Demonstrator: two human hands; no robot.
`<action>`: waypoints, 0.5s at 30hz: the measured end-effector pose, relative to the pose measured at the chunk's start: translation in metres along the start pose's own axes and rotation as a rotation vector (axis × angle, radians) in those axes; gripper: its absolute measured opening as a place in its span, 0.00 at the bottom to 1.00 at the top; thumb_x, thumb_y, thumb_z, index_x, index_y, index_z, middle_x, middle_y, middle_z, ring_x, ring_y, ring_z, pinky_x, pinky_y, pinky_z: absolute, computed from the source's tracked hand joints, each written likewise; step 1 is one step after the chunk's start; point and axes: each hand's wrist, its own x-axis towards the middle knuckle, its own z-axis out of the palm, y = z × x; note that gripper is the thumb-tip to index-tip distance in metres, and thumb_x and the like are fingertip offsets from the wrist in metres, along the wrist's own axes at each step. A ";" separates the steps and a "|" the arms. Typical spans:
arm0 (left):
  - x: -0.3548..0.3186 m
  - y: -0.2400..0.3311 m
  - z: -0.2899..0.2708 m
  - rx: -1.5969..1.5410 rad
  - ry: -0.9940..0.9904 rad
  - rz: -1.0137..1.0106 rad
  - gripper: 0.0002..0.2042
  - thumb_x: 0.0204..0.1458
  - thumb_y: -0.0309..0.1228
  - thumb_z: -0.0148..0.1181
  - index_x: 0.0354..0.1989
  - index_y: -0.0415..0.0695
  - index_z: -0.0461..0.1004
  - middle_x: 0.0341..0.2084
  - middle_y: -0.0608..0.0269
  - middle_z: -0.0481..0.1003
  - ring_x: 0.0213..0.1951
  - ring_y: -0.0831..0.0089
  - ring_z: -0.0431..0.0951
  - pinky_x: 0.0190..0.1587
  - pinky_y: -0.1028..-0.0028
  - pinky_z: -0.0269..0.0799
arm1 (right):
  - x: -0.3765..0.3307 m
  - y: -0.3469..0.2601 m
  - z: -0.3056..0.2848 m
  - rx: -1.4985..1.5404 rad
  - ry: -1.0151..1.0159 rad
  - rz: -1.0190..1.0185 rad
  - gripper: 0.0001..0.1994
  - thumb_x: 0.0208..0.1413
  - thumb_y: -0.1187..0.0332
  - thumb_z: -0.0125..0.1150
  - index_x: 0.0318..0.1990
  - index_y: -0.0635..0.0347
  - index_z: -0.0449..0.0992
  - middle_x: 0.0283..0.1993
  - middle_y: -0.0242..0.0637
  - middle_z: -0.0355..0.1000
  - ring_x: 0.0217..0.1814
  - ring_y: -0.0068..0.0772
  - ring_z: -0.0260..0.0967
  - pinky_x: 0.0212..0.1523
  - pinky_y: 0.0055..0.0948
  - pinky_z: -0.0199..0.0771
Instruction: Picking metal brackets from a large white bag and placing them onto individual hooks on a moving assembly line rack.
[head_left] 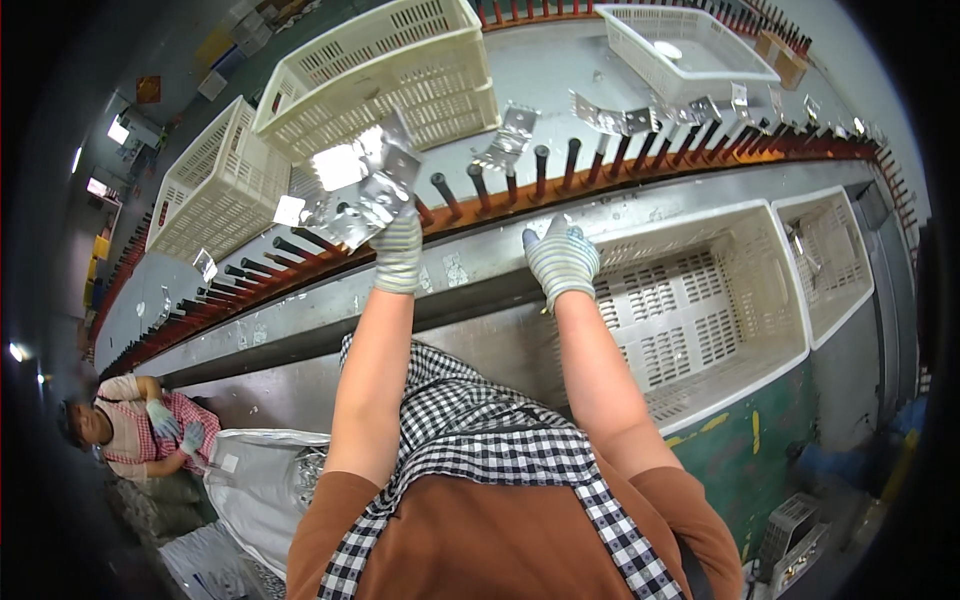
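Note:
My left hand (397, 250), in a striped knit glove, is raised over the peg line and grips a bunch of shiny bent metal brackets (358, 185). My right hand (560, 258), also gloved, rests fingers-down on the grey metal ledge (640, 210) just in front of the row of dark pegs (540, 165) on the orange rail. Single brackets (508, 140) hang on several pegs further along the rail to the right.
Two cream perforated crates (390, 70) stand beyond the pegs at left, a white basket (690, 45) at far right. Empty white crates (700, 300) sit below the ledge to my right. Another person (140, 430) crouches at lower left beside a white sack (265, 480).

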 end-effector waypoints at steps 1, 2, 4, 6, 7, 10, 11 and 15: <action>0.004 0.013 -0.008 0.008 0.029 0.030 0.14 0.52 0.31 0.57 0.46 0.40 0.69 0.36 0.60 0.73 0.37 0.72 0.75 0.38 0.72 0.70 | 0.003 0.004 0.007 -0.013 0.012 -0.003 0.28 0.51 0.50 0.53 0.52 0.64 0.68 0.50 0.54 0.69 0.52 0.49 0.70 0.51 0.43 0.70; 0.005 0.026 -0.015 0.028 0.046 0.061 0.14 0.51 0.30 0.57 0.45 0.40 0.69 0.36 0.60 0.73 0.38 0.71 0.74 0.38 0.71 0.70 | 0.005 0.006 0.007 -0.018 0.009 -0.015 0.28 0.51 0.50 0.53 0.52 0.64 0.67 0.51 0.53 0.69 0.52 0.48 0.70 0.51 0.43 0.70; 0.000 0.040 -0.023 0.222 0.051 0.176 0.14 0.51 0.29 0.57 0.45 0.40 0.69 0.37 0.59 0.73 0.39 0.70 0.74 0.39 0.70 0.70 | 0.002 0.002 0.001 -0.020 0.002 0.005 0.28 0.51 0.50 0.54 0.51 0.64 0.68 0.51 0.53 0.69 0.51 0.48 0.70 0.51 0.42 0.70; -0.013 0.043 -0.016 0.190 0.023 0.282 0.13 0.49 0.29 0.57 0.42 0.40 0.70 0.39 0.57 0.72 0.40 0.66 0.74 0.40 0.66 0.70 | -0.003 0.002 -0.004 -0.010 0.003 0.006 0.27 0.51 0.50 0.54 0.51 0.64 0.69 0.51 0.53 0.69 0.51 0.47 0.70 0.51 0.42 0.70; -0.020 0.048 -0.013 -0.056 -0.026 0.189 0.13 0.49 0.32 0.56 0.41 0.40 0.72 0.40 0.55 0.72 0.41 0.64 0.74 0.41 0.65 0.70 | -0.004 0.001 -0.006 -0.002 0.005 0.005 0.27 0.51 0.50 0.53 0.50 0.64 0.69 0.51 0.53 0.69 0.51 0.47 0.70 0.50 0.41 0.70; -0.026 0.065 -0.004 -0.268 -0.220 0.328 0.14 0.44 0.35 0.59 0.39 0.43 0.75 0.42 0.53 0.72 0.42 0.60 0.74 0.44 0.65 0.70 | 0.000 0.002 -0.002 -0.020 -0.003 -0.006 0.26 0.50 0.50 0.54 0.49 0.65 0.70 0.50 0.52 0.70 0.51 0.47 0.70 0.50 0.41 0.70; -0.023 0.072 -0.001 -0.244 -0.287 0.464 0.15 0.42 0.35 0.61 0.39 0.44 0.75 0.42 0.53 0.73 0.42 0.60 0.74 0.44 0.65 0.70 | 0.000 0.002 -0.003 -0.009 0.003 -0.027 0.26 0.51 0.51 0.53 0.50 0.62 0.71 0.50 0.51 0.70 0.51 0.47 0.70 0.50 0.41 0.71; -0.022 0.099 0.014 -0.357 -0.520 0.416 0.22 0.36 0.32 0.63 0.44 0.43 0.75 0.47 0.54 0.70 0.50 0.57 0.69 0.52 0.66 0.66 | 0.017 0.018 0.018 -0.139 -0.082 -0.220 0.24 0.53 0.50 0.48 0.53 0.53 0.71 0.52 0.45 0.71 0.52 0.46 0.70 0.49 0.39 0.71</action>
